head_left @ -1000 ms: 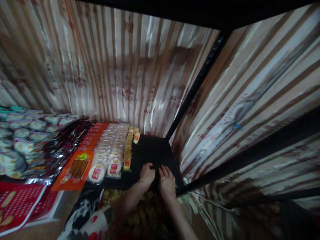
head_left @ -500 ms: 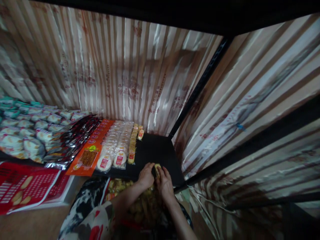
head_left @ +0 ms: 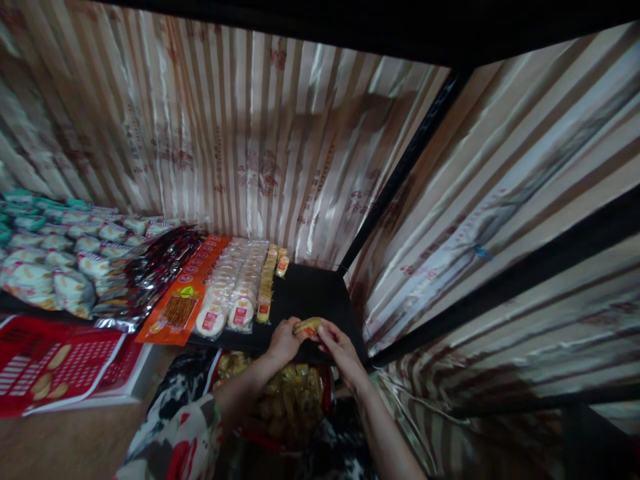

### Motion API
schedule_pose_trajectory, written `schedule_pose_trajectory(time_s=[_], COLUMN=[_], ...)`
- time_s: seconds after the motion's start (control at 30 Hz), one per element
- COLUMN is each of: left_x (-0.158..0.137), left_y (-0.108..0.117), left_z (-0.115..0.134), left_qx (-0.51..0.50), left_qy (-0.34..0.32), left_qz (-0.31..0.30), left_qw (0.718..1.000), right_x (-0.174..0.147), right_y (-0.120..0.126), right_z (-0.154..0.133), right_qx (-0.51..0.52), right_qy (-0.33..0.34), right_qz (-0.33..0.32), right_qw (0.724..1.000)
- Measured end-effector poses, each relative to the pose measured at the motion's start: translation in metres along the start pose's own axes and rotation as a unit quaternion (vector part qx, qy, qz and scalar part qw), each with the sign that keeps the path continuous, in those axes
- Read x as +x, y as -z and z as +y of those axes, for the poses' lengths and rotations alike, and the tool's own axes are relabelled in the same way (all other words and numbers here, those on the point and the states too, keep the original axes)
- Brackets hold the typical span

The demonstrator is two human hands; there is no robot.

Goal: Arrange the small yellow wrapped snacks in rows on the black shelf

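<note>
Dim o/all, slightly soft; top edge near-black. Curtain [head_left: 240, 133] w/ pale glare streaks, shadow upper ctr-rt. Edges stretched.

I am standing in what is looking like a snack shop or its stockroom, though I cannot tell which. White packets [head_left: 75, 287], dark packets [head_left: 155, 260], an orange bag [head_left: 177, 310], round pale packs [head_left: 210, 321] and slim yellow packets [head_left: 263, 312] are lining a black shelf [head_left: 320, 293] sort by sort, the way goods are displayed. Striped sheeting [head_left: 250, 133] is hanging behind them like walls, while a slotted black post [head_left: 403, 170] is rising at the corner and another dark level [head_left: 350, 27] is running overhead.
</note>
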State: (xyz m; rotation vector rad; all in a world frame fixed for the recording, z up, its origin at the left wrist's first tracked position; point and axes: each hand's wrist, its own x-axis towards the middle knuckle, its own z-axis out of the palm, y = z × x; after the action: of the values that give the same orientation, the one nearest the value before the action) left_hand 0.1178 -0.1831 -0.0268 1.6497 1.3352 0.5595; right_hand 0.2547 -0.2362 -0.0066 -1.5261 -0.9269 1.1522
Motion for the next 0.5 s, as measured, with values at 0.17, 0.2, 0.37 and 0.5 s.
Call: schedule_pose_trajectory(time_s=[0.17,0.2,0.37,0.5], left_x=[0.012,0.015,0.021,0.023], left_y=[-0.006,-0.007,0.001,0.018], left_z=[-0.003,-0.003,0.002,0.019], left_qx=[-0.125,-0.132,0.002,0.183], left_qy=[0.057,0.063,0.039,-0.052], left_qz=[-0.037,-0.034,0.014,0.031], left_qw=[0.990,0.989,0.999,0.981], right_x=[0.019,0.025,0.047,0.053], right_y=[-0.013,-0.016,-0.018,-0.009], right_z=[0.014,0.017,0.024,0.007], right_qx=[0.009,0.002,-0.148,-0.431], right_qy=[0.014,0.017,0.110,0.290], right_qz=[0.018,0.021,0.095,0.119], right_qw=[1.000,1.000,0.978,0.846])
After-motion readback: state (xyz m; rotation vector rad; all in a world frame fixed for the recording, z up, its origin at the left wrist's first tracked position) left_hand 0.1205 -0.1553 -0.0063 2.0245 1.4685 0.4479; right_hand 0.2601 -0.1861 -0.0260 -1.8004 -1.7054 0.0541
